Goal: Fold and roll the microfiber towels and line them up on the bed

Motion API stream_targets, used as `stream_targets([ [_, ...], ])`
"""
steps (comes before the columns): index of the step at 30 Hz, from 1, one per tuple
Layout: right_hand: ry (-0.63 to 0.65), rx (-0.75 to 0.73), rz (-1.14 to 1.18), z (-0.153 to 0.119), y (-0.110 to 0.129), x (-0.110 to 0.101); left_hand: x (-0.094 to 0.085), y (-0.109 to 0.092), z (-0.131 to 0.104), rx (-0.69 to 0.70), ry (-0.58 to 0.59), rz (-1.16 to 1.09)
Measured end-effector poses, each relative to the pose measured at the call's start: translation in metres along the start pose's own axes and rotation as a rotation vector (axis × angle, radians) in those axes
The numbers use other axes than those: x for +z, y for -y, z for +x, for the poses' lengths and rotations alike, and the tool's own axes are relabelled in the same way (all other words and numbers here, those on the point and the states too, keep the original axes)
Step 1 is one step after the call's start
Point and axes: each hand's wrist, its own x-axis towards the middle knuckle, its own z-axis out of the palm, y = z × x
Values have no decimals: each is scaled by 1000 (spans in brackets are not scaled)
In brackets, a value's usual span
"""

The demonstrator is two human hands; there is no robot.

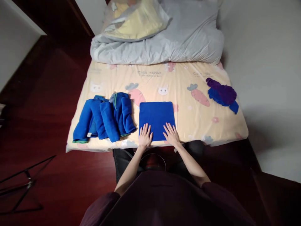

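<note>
A blue square cloth (157,117) lies flat on the bed near its front edge. My left hand (145,135) rests on the cloth's near left corner, fingers stretched out and pointing away from me. On the near right corner lies my right hand (171,134), its fingers spread flat. To the left of the cloth are blue garments with green trim (105,117), laid side by side with their sleeves toward me. Over on the right, a crumpled purple cloth (224,92) sits on top of a crumpled blue cloth (217,97).
The bed sheet (152,84) is cream with carrot and rabbit prints. A grey quilt (160,50) is bunched across the far side, with a yellow bundle (141,23) on it. A black metal stand (28,183) stands on the dark red floor at left. A wall (265,72) borders the right.
</note>
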Motion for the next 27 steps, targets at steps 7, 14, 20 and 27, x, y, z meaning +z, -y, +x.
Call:
stream_targets([
  [7,-242,287,160,-69,-16,8,-10,20,-81,-195,-85,-206],
  [14,-475,472,467,-115,-19,9,-26,35,-107,-320,-159,-384],
  [20,-318,596,805,-103,-23,3,-32,46,-95,-614,-50,-732],
  [27,-294,609,1026,-86,-21,-1,-27,36,-74,-741,-57,-981],
])
